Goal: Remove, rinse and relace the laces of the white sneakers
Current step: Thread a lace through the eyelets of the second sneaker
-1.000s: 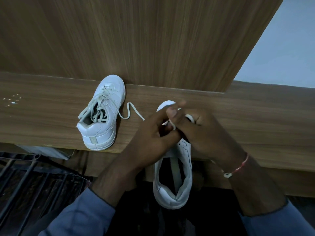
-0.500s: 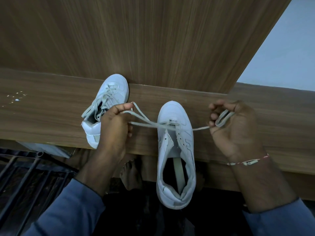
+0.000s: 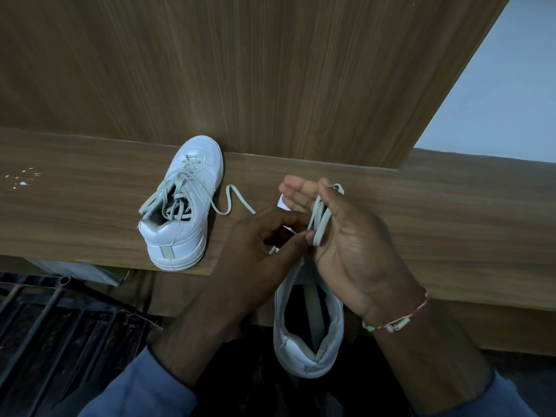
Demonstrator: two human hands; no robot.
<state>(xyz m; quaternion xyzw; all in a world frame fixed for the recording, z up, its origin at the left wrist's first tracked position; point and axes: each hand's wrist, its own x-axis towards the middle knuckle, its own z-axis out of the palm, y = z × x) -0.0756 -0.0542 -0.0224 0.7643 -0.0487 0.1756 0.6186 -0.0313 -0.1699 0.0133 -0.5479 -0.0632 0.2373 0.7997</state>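
Half a second ago the hands were spread wide, pulling the lace (image 3: 320, 224) taut across the near sneaker (image 3: 310, 350). Now I see them together at centre-right of the frame above its toe, with the lace gathered in loops, so I judge it is free of the eyelets or nearly so. The right hand (image 3: 355, 245) carries the loops round its thumb side with its outer fingers straight, and the left hand (image 3: 264, 245) pinches the bundle's lower end between thumb and forefinger.

2 white sneakers: laced sneaker (image 3: 192, 233), unlaced sneaker (image 3: 301, 353). Greyish-beige lace (image 3: 321, 222). Brown, streaky wood grain across ledge (image 3: 75, 218) and panel (image 3: 240, 70). Blue sleeve (image 3: 144, 389). Red-and-white wrist thread (image 3: 401, 319). Pale bluish wall (image 3: 505, 100).
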